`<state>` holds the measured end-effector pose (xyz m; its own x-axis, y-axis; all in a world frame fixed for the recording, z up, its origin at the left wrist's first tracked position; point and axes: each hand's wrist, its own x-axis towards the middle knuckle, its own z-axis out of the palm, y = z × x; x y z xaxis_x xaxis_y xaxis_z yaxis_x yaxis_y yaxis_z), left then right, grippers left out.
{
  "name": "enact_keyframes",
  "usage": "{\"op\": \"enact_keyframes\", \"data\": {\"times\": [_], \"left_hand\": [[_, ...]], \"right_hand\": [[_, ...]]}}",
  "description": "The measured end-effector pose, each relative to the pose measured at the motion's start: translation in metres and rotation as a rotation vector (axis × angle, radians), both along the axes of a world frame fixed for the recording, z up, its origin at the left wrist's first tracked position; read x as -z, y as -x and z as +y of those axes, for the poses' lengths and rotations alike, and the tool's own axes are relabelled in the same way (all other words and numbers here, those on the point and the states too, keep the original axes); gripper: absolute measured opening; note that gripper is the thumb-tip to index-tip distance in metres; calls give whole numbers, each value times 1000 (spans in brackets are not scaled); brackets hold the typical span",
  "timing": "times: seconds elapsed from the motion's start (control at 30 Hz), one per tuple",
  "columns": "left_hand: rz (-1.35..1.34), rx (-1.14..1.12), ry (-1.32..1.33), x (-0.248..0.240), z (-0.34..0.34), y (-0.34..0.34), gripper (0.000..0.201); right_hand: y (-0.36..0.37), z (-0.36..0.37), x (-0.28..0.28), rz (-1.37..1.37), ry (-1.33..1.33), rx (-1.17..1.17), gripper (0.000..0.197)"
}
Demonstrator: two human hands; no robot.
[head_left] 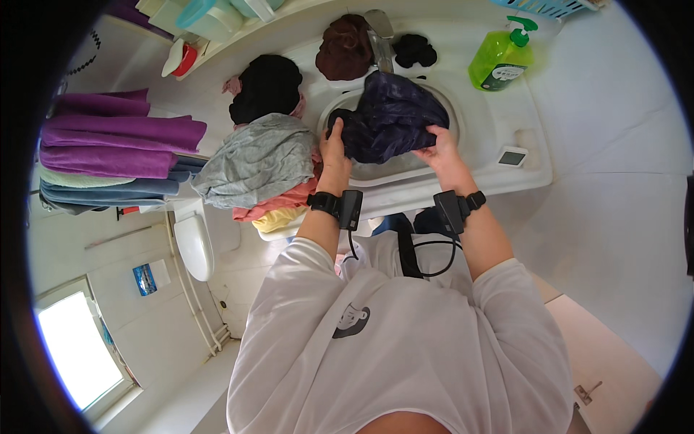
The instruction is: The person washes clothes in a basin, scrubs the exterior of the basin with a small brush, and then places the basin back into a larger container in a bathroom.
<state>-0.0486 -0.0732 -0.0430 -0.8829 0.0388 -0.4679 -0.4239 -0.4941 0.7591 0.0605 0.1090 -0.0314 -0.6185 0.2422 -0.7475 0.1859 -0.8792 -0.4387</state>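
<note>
A dark navy, wet-looking garment point(394, 119) hangs bunched between my two hands over the white sink basin point(454, 119). My left hand point(335, 148) grips its left side, the thumb on top. At the right edge of the cloth, my right hand point(439, 148) pinches it between thumb and fingers. The garment hides most of the basin. Behind it stands a metal faucet point(381, 43), partly covered by a brown bunched cloth point(345, 47). A small black cloth point(414, 50) lies right of the faucet.
Left of the basin, a grey garment point(256, 159) lies piled on coral and yellow cloths, with a black cloth point(267, 87) behind. A green pump bottle point(502, 58) and a small white display device point(512, 157) stand on the right counter. Purple towels point(119, 134) hang at far left.
</note>
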Motion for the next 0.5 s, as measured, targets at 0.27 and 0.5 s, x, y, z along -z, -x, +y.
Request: {"op": "enact_keyframes", "data": {"times": [0.27,0.5], "left_hand": [[427,232,585,17,16,-7,38],[604,933,1380,44,33,-16,40]], "right_hand": [[0,-13,32,-204,302,129,43],[14,-1,39,-251,235,9,52]]}}
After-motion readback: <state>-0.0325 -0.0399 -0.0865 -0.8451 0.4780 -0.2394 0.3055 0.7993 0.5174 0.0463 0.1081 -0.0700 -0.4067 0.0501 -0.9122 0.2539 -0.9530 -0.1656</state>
